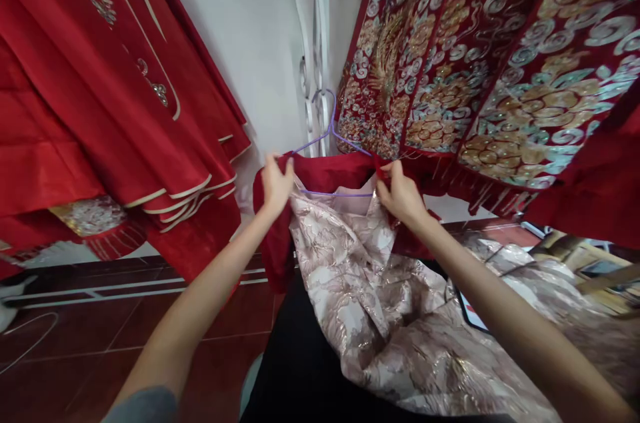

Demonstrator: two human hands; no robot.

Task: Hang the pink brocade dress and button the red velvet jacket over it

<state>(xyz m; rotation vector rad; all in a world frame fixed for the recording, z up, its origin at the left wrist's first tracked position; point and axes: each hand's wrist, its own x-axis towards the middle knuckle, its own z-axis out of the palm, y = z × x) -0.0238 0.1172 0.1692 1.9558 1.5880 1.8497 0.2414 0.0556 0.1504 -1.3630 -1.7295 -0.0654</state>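
A pale pink brocade dress with a metallic floral pattern hangs down over my lap. Its top edge surrounds the lower bar of a thin purple clothes hanger, whose hook points up toward the white wall. My left hand is closed at the hanger's left end, pinching the dress's upper corner. On the opposite end my right hand is closed too, gripping the other top corner, with a bit of red ribbon by its fingertips. Dark red cloth lies behind the hanger.
Red garments with cream piping hang at left. An embroidered, fringed red garment hangs at right. White scrolled metalwork stands against the wall. A phone-like device shows partly under my right forearm. Dark red tiles cover the floor.
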